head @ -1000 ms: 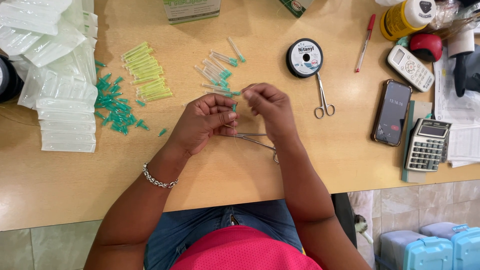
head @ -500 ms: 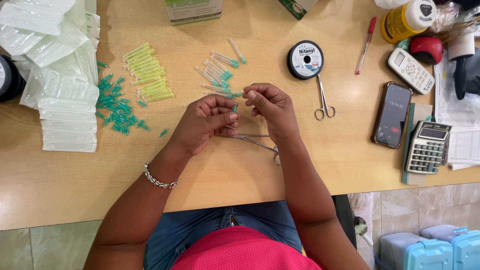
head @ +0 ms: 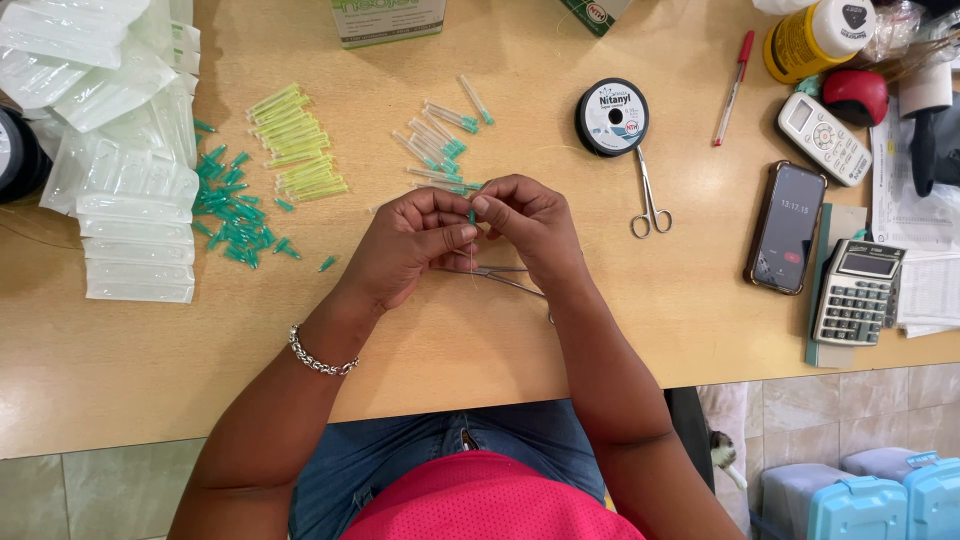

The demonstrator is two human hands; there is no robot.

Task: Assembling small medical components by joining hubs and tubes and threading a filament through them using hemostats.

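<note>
Still pinched together on one green-tipped needle (head: pixel 472 214), left hand (head: pixel 405 245) and right hand (head: pixel 530 225) have barely moved; one scissors (head: pixel 648 200), one spool (head: pixel 612 117).

A small assembly workshop with a desk side to it. The wooden tabletop (head: pixel 150 370) carries sorted needle caps (head: pixel 235 215), stacked clear packets (head: pixel 135 240), a thread spool (head: pixel 612 117) and scissors (head: pixel 648 195). A calculator (head: pixel 858 292) and papers (head: pixel 925 250) lie far right.

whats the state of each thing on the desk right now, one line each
left hand: pinching a small green-tipped needle
right hand: pinching the same needle
scissors: closed, lying flat
metal clamp: lying under the hands, grip hidden
phone: screen lit
calculator: display blank
thread spool: lying flat
red pen: capped
yellow bottle: capped, on its side
</note>
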